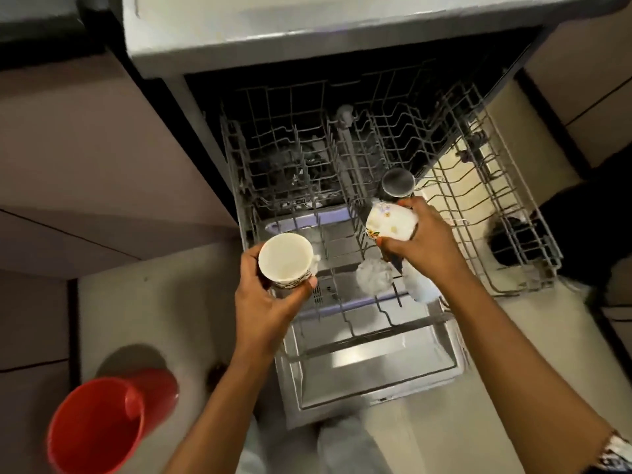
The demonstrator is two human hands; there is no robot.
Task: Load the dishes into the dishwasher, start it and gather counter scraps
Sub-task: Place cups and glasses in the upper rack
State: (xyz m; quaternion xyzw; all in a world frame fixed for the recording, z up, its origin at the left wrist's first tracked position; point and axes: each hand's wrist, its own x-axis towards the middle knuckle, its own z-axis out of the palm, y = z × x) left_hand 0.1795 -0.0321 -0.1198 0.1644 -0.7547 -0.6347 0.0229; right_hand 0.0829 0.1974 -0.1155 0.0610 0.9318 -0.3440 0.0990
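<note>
The dishwasher stands open with its wire upper rack (pixel 496 200) pulled out over the lowered door (pixel 369 364). My left hand (pixel 270 302) grips a cream cup (pixel 285 260) with a patterned band, mouth up, at the rack's front left corner. My right hand (pixel 427 241) holds a white flowered cup (pixel 391 222) tipped on its side over the rack's middle. A steel cup (pixel 397 182) sits in the rack just behind it. Two clear glasses (pixel 374 277) lie in the rack below my right hand.
A red plastic bucket (pixel 102 422) stands on the pale floor at the lower left. Grey cabinet fronts (pixel 85 148) flank the dishwasher on the left. A dark object (pixel 513 241) lies under the rack's right end. The countertop edge (pixel 307 32) runs above.
</note>
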